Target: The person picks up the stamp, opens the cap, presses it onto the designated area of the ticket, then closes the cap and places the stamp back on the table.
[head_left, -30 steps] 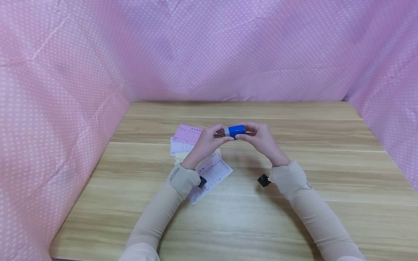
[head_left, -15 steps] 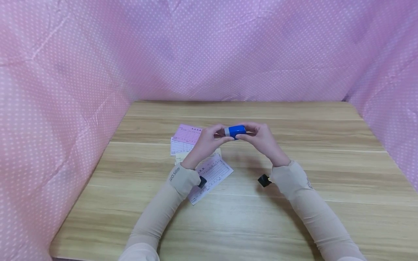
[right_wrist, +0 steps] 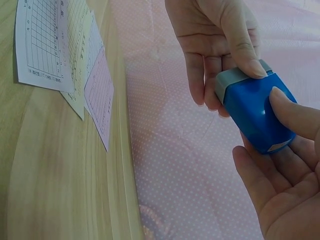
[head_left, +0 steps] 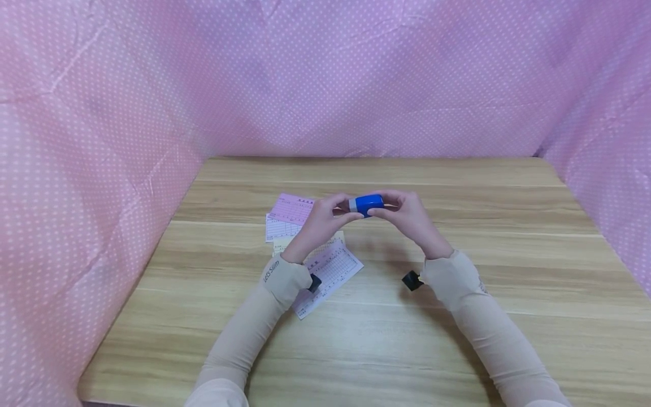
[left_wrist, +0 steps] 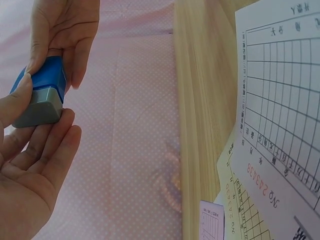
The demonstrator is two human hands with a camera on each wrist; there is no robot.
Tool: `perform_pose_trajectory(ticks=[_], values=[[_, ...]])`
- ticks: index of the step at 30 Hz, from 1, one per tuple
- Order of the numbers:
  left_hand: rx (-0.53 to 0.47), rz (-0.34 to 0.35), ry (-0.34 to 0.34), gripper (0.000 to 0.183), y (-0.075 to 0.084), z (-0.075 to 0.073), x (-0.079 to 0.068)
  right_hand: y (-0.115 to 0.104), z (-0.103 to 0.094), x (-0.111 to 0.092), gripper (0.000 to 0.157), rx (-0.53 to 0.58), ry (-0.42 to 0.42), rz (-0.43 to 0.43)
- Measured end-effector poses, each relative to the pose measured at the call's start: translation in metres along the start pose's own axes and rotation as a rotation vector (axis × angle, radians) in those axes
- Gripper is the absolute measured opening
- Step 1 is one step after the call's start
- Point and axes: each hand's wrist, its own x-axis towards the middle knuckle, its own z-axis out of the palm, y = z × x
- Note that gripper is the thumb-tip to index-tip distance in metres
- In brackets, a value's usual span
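A blue stamp (head_left: pixel 369 205) with a grey cap (left_wrist: pixel 40 109) is held up above the table, lying sideways between both hands. My left hand (head_left: pixel 327 217) pinches the grey cap end between thumb and fingers. On the other end, my right hand (head_left: pixel 407 216) grips the blue body (right_wrist: pixel 256 114), its thumb on top and fingers beneath. Cap and body sit together in both wrist views. The stamp's printing face is hidden.
Several printed receipt slips overlap on the wooden table (head_left: pixel 508 226), left of centre: a pink one (head_left: pixel 291 209), a white one (head_left: pixel 281 229), a yellow one (left_wrist: pixel 245 200) and a pale lavender one (head_left: pixel 335 270) nearest me. A pink dotted cloth (head_left: pixel 325 85) surrounds the table.
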Motion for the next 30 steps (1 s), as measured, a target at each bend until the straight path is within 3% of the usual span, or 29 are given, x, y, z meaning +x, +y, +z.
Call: perform_pose_trajectory(ticks=[15, 30], values=[[0.02, -0.025, 0.002, 0.027, 0.001, -0.004, 0.001, -0.001, -0.005, -0.001, 0.038, 0.004, 0.029, -0.009], [0.022, -0.027, 0.018, 0.031, -0.002, -0.01, 0.002, -0.002, -0.01, -0.001, 0.04, 0.003, 0.019, 0.037]])
